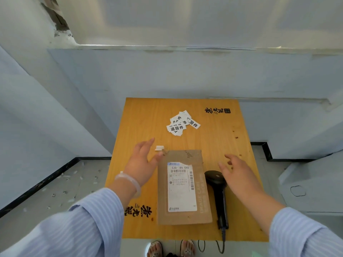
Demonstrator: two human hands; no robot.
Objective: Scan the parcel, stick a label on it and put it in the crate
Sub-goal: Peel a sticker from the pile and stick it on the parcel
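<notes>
A flat brown cardboard parcel (183,188) lies on the yellow wooden table (222,138), its white shipping label with barcodes facing up. A black handheld scanner (218,193) lies just right of it, cable trailing off the front edge. A pile of several white stickers with black characters (182,123) sits further back. My left hand (143,162) hovers open at the parcel's top left corner, thumb near the edge. My right hand (239,175) hovers open over the scanner's head, holding nothing. No crate is in view.
A small white paper scrap (159,148) lies by the parcel's far left corner. The table stands against a pale wall. Grey floor with paper bits (65,182) lies to the left. Sandalled feet (170,248) show below the table's front edge.
</notes>
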